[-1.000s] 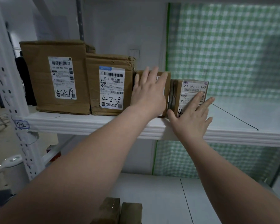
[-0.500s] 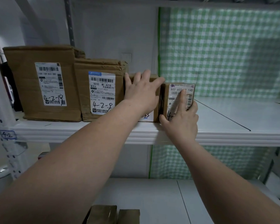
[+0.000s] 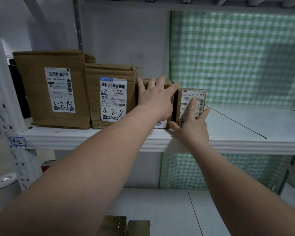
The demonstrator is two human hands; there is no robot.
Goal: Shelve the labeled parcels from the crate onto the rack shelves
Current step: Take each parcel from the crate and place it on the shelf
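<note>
At nine o'clock on the shelf [image 3: 75,135] stand carton 4-2-18 [image 3: 58,89] and carton 4-2-8 [image 3: 112,99]. The left hand [image 3: 156,99] lies flat on a small carton [image 3: 160,124]; at its three o'clock the right hand [image 3: 192,128] presses straight fingers on the smallest parcel [image 3: 194,94]. Stiff cardboard, probably light: take its sides.

White shelf [image 3: 245,143]: 4 parcels [image 3: 112,99] upright in row, tallest parcel [image 3: 53,89] far left, smallest parcel [image 3: 193,97] rightmost.

Large parcel [image 3: 53,89] "4-2-18", medium parcel [image 3: 112,97] "4-2-9"
</note>
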